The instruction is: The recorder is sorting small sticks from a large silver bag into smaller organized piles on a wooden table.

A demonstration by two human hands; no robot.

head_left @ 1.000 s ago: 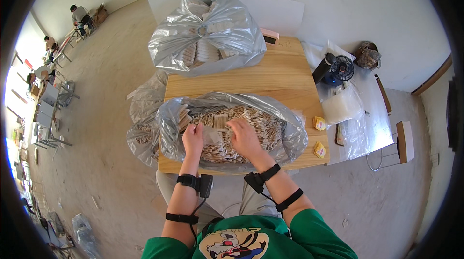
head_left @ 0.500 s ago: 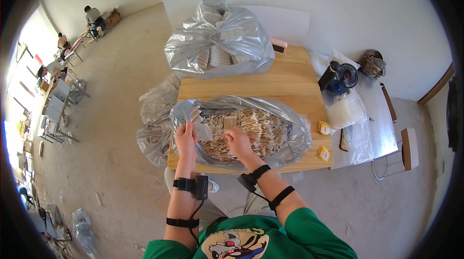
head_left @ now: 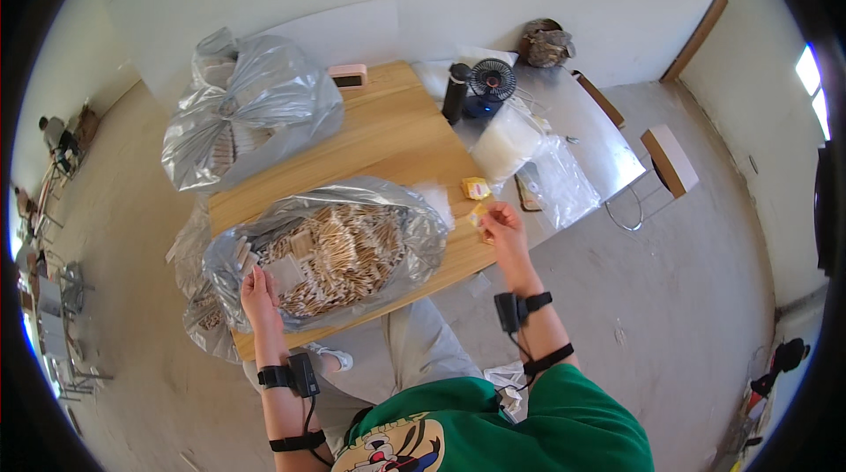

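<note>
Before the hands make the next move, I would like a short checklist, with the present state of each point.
1. Left hand has the small clear bag between its fingers: ok.
2. Mouth of this bag open: cannot tell, too small.
3. Right hand has a yellow card at its fingertips: ok.
4. Card lifted free of anything under it: cannot tell, the hand covers this spot.
5. Large grey bag open, with the swabs exposed: ok.
6. Hands close together: not ok, they are on opposite sides of the large bag.
</note>
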